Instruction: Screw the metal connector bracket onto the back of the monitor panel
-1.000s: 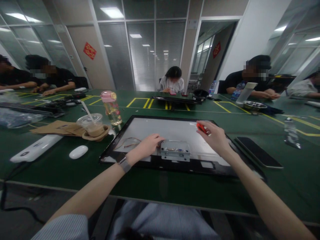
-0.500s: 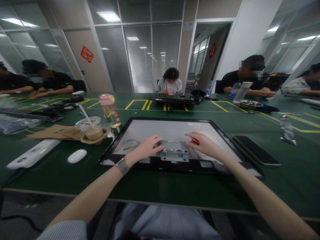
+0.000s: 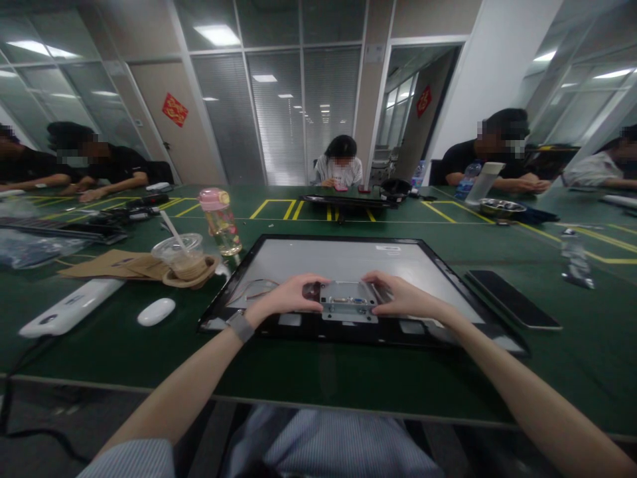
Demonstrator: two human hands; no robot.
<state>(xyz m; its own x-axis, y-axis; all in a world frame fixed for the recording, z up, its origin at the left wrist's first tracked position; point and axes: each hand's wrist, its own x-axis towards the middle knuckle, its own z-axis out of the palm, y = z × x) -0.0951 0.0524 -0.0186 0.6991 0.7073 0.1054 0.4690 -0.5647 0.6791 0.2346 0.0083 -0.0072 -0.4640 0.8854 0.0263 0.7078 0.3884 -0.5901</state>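
A silver metal box with ports (image 3: 348, 303) sits at the near middle of a black-framed panel (image 3: 318, 255) lying on the green table. My left hand (image 3: 291, 294) grips the box's left side, thumb at the near corner and fingers behind. On the right side my right hand (image 3: 398, 295) grips it the same way, fingers curled over the far corner. Thin cables (image 3: 256, 290) lie on the panel left of my left hand. A grey band is on my left wrist.
Left of the panel are a plastic cup (image 3: 185, 257), a pink-lidded bottle (image 3: 219, 222), a white oval case (image 3: 156, 312) and a white power strip (image 3: 72, 309). A black phone (image 3: 512, 299) lies to the right. Several people sit across the table.
Both hands have closed in on the metal box from its two sides. The red object that showed at my right hand is no longer visible.
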